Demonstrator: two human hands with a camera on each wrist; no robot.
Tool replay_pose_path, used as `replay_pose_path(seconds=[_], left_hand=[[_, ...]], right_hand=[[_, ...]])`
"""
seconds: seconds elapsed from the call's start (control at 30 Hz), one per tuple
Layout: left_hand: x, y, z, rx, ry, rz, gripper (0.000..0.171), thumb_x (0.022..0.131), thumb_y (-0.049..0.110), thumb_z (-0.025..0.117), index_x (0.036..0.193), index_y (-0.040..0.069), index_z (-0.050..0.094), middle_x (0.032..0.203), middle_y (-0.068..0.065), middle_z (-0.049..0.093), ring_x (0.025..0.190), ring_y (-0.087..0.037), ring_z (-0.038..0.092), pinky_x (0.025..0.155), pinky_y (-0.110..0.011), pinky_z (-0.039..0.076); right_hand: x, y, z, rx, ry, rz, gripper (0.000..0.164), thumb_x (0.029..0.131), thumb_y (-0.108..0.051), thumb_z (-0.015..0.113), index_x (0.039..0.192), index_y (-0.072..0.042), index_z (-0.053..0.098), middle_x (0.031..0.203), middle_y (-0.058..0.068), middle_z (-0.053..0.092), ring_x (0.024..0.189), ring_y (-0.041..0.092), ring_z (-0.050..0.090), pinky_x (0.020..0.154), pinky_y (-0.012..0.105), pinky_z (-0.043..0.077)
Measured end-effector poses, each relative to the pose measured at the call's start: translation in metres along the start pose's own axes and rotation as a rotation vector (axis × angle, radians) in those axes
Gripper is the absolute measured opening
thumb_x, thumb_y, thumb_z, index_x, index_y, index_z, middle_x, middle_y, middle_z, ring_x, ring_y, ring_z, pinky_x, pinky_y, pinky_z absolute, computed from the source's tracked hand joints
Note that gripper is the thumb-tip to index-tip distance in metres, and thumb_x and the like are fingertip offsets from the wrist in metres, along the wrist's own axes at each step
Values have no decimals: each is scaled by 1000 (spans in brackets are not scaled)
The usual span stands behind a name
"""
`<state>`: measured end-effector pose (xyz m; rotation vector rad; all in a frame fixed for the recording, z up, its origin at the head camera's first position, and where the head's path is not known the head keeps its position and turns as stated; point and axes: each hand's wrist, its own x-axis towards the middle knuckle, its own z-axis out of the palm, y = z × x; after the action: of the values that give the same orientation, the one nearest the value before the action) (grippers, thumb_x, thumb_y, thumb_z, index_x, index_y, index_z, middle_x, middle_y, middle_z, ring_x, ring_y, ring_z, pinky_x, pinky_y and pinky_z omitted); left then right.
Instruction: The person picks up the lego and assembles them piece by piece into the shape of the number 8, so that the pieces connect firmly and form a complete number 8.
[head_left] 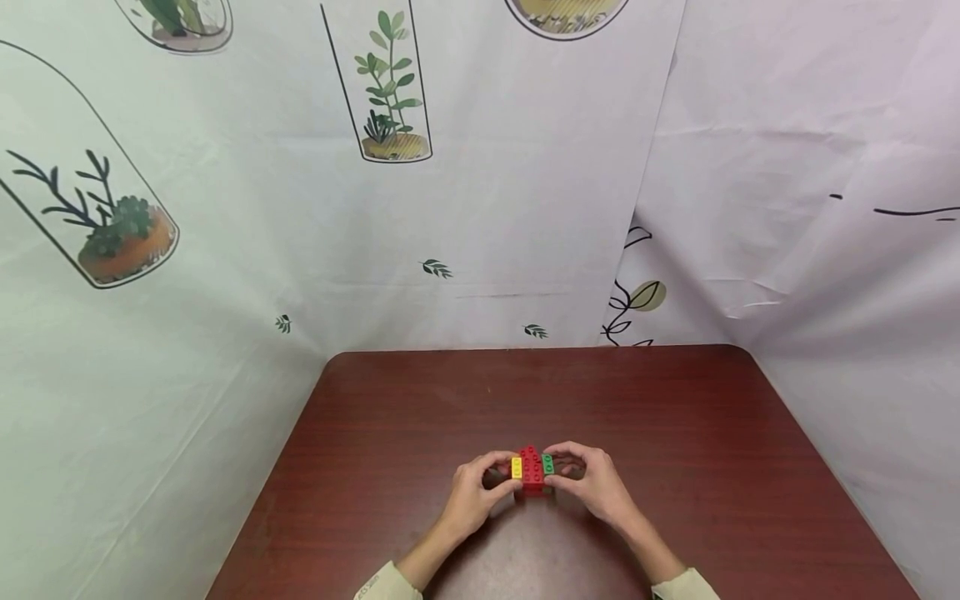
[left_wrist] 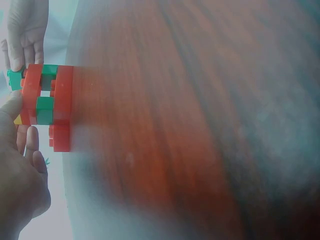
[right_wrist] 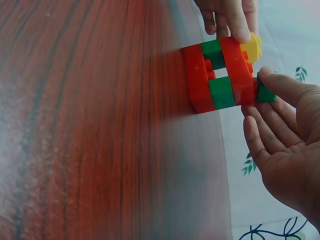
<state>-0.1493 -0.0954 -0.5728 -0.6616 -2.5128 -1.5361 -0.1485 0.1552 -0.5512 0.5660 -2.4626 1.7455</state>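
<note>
White backdrop behind table and bricks

Two hands at a toy-brick stack, green bricks between red layers, on a reddish-brown tabletop

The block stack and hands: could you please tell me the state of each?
Block stack: standing on the table.
Yellow block: on top, held.
Upper green block: held, seemingly not fully seated.
Left hand: pinching the yellow block.
Right hand: pinching the upper green block.
</note>
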Motion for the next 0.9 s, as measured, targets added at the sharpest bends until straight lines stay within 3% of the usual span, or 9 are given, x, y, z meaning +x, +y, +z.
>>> replay_pose_path(seconds=[0.27,0.9], left_hand=[[0,0,0,6,1,9,37,91,30,85,124,19,76,101,6,74,90,-22,72,78,-36,59],[0,-3,2,1,7,20,36,91,31,85,123,19,75,100,7,74,88,-17,71,76,-36,59]], right_hand=[[-2,0,1,-50,13,-3,34,81,-6,93,111,-8,77,103,4,79,90,15,74,77,32,61],[-4,1,1,-31,25,-13,35,80,-6,93,111,-8,78,104,5,79,90,19,76,77,33,62]])
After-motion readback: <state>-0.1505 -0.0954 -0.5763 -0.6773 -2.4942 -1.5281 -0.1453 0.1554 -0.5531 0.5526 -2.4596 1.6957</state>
